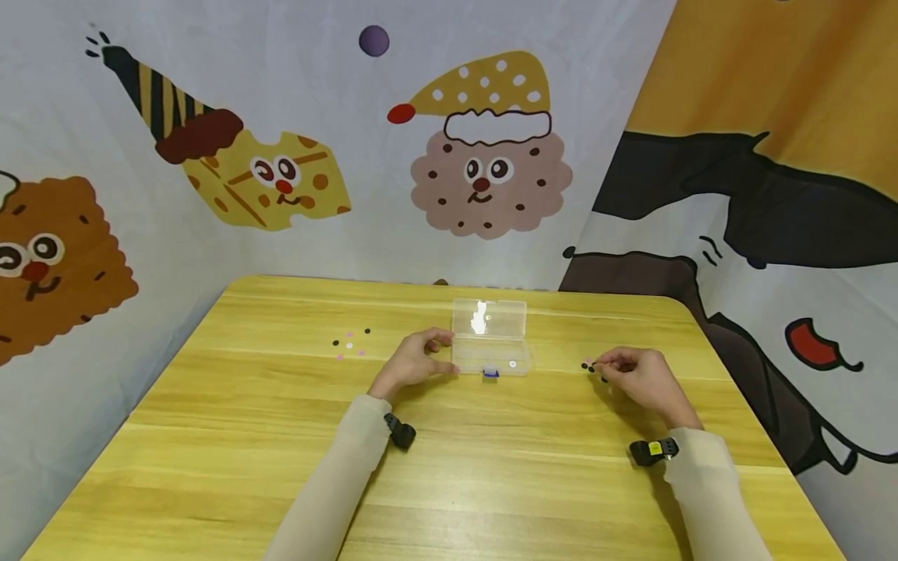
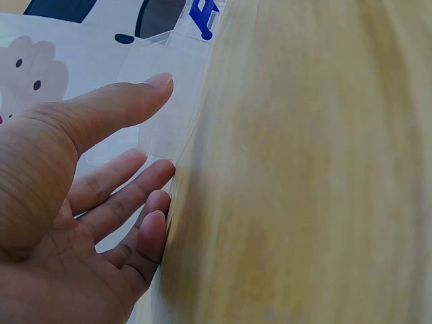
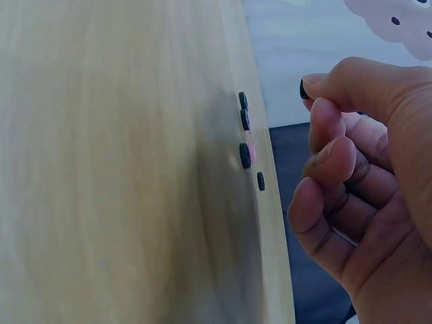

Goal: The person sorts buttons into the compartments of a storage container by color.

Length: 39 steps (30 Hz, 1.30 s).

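Observation:
A clear plastic box (image 1: 489,355) with its lid raised and a blue latch (image 2: 204,17) at the front stands on the table; a small white button (image 1: 513,364) lies inside at the right. My left hand (image 1: 412,362) is at the box's left end, thumb by the front corner and fingers by the back corner, loosely extended and touching it. To the right of the box, my right hand (image 1: 644,379) pinches a small black button (image 3: 304,90) between thumb and index finger. Below it lie several black buttons (image 3: 245,155) and a pink button (image 3: 253,152), partly hidden.
At the left of the wooden table (image 1: 449,483) lie scattered black, pink and white buttons (image 1: 349,345). A cartoon-printed cloth (image 1: 295,257) hangs behind the table.

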{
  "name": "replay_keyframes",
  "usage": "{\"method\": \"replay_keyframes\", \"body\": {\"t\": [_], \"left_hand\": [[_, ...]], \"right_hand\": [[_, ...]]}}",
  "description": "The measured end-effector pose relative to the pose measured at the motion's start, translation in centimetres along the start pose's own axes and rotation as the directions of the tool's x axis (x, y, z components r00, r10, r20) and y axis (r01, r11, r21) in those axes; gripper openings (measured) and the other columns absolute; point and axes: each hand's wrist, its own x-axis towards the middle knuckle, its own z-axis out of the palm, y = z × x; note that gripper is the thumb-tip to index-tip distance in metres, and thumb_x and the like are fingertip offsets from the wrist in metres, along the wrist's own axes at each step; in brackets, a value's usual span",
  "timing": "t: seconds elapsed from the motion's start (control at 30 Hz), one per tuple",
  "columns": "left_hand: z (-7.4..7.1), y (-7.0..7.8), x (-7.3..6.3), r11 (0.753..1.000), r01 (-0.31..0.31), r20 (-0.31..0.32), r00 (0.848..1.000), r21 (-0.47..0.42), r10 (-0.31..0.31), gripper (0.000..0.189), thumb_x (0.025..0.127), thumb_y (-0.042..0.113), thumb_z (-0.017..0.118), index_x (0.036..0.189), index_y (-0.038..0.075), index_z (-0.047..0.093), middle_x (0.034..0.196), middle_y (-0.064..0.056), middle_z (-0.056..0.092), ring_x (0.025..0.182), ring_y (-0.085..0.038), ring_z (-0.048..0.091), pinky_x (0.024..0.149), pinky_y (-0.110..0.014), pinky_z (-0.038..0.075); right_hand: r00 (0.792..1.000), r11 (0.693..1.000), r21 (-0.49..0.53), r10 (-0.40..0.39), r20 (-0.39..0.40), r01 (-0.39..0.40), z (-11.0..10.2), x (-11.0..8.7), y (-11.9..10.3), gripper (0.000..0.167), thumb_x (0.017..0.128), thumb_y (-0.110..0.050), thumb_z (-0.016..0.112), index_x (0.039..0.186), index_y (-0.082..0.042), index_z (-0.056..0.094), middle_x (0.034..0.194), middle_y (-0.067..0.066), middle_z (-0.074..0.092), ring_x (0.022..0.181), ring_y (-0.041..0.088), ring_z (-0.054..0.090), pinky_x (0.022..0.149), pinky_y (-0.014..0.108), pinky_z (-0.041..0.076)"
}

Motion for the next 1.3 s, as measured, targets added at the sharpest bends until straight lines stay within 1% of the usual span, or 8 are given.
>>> {"method": "replay_keyframes", "body": {"t": [0.2, 0.47, 0.7, 0.87, 1.3], "left_hand": [[-0.1, 0.2, 0.0, 1.000, -0.002, 0.002, 1.000, 0.003, 0.002, 0.063, 0.083, 0.021, 0.087, 0.140, 0.017, 0.061, 0.134, -0.002, 0.065, 0.122, -0.026, 0.055, 0.108, -0.045, 0.047], [-0.1, 0.3, -0.1, 1.000, -0.018, 0.001, 1.000, 0.010, 0.018, 0.063, 0.083, 0.023, 0.087, 0.140, 0.015, 0.061, 0.134, -0.003, 0.065, 0.122, -0.027, 0.056, 0.108, -0.047, 0.047], [0.0, 0.1, -0.1, 1.000, -0.004, 0.002, 1.000, 0.001, 0.004, 0.064, 0.082, 0.022, 0.088, 0.140, 0.017, 0.061, 0.133, -0.001, 0.066, 0.122, -0.026, 0.056, 0.109, -0.045, 0.047], [0.0, 0.1, -0.2, 1.000, -0.011, 0.001, 1.000, 0.009, 0.011, 0.063, 0.083, 0.023, 0.088, 0.140, 0.015, 0.061, 0.133, -0.003, 0.066, 0.121, -0.026, 0.056, 0.108, -0.046, 0.047], [0.0, 0.0, -0.2, 1.000, -0.009, 0.001, 1.000, 0.014, 0.009, 0.064, 0.083, 0.024, 0.088, 0.140, 0.017, 0.061, 0.133, -0.002, 0.066, 0.120, -0.025, 0.056, 0.108, -0.045, 0.047]], "right_hand": [[1.000, 1.000, 0.019, 0.007, 0.002, -0.007, 0.0, 0.3, -0.6, 0.022, 0.099, -0.035, 0.070, 0.104, -0.015, 0.079, 0.090, 0.006, 0.076, 0.071, 0.014, 0.061, 0.059, 0.025, 0.050], [1.000, 0.999, 0.039, -0.005, -0.001, 0.005, 0.5, 0.7, -1.4, 0.023, 0.097, -0.038, 0.071, 0.102, -0.016, 0.078, 0.090, 0.007, 0.075, 0.072, 0.013, 0.061, 0.059, 0.024, 0.050], [1.000, 0.998, 0.055, -0.002, -0.003, 0.002, 0.8, 0.9, -2.2, 0.024, 0.097, -0.038, 0.072, 0.101, -0.015, 0.078, 0.089, 0.006, 0.075, 0.072, 0.015, 0.062, 0.060, 0.025, 0.051], [1.000, 0.998, 0.062, -0.009, 0.010, 0.008, 0.9, 1.2, -2.7, 0.027, 0.097, -0.041, 0.071, 0.102, -0.015, 0.078, 0.089, 0.006, 0.075, 0.072, 0.015, 0.061, 0.060, 0.025, 0.050], [0.999, 0.996, 0.082, -0.032, 0.024, 0.030, 1.7, 1.9, -4.3, 0.022, 0.096, -0.040, 0.073, 0.100, -0.019, 0.078, 0.087, 0.002, 0.073, 0.075, 0.018, 0.061, 0.063, 0.025, 0.051]]}}
